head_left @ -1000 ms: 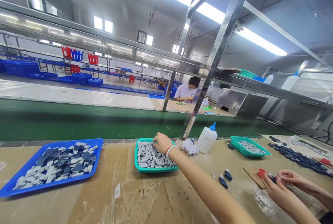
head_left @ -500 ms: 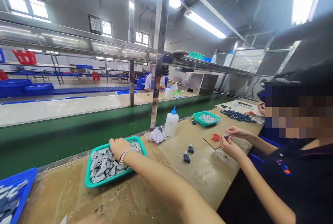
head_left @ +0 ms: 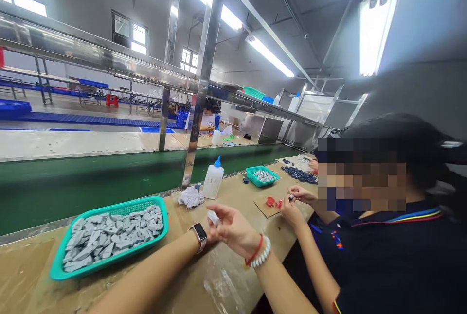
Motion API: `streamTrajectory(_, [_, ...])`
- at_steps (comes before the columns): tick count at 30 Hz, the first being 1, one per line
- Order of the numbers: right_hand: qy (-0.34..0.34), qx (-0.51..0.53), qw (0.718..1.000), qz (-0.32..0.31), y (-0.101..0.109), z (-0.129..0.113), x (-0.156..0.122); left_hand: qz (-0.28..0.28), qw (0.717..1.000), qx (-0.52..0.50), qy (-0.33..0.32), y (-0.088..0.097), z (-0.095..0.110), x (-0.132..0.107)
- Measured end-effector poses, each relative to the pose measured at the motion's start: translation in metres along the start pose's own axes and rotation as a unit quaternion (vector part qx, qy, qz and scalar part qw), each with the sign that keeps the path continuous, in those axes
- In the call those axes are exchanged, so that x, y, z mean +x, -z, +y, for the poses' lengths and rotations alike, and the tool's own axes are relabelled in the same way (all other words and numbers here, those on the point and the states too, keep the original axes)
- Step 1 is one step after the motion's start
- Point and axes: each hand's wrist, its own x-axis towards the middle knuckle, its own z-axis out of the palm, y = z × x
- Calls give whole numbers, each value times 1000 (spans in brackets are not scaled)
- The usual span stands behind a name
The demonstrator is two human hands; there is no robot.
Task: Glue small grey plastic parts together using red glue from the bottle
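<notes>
While a whitish piece (head_left: 213, 217) is pinched by the curved right hand (head_left: 235, 230), the left hand (head_left: 212, 237) is mostly covered, its grip unreadable; angular grey chips (head_left: 113, 234) are heaped leftward.

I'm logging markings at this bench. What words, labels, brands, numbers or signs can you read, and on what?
No text is legible here.
White bottle: faint marks on its side, too blurred to read.
Nearby co-worker's dark shirt: small coloured emblem, too blurred to read.
Far person's pale shirt: dark print, too small to read.
Wristwatch: dark screen, nothing readable.
</notes>
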Motion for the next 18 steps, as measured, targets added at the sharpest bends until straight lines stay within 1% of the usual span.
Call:
streamTrajectory(2, [26,16,999,40,5,10,-29,-42,998,-16,-31,-3,-8,2])
streamTrajectory(3, [38,20,997,56,4,14,-40,-69,997,-3,-37,-4,-11,5])
streamTrajectory(5, [66,19,994,79,-3,21,-61,-122,990,61,-30,-5,-12,12])
streamTrajectory(7, [90,12,991,96,-15,27,-81,-158,978,136,-3,-1,-5,19])
streamTrajectory(9, [81,20,990,115,-28,34,-101,-175,964,196,35,10,13,21])
streamTrajectory(11, [31,46,988,141,-42,45,-119,-173,954,236,74,34,42,11])
streamTrajectory(13, [-4,38,986,164,-56,60,-134,-155,949,253,104,68,82,-10])
streamTrajectory(14, [-3,13,987,162,-63,68,-140,-140,950,253,116,87,103,-25])
streamTrajectory(16, [23,-58,990,130,-77,86,-146,-110,953,245,144,122,149,-63])
streamTrajectory(18, [47,-117,988,84,-94,104,-149,-66,952,237,184,147,192,-110])
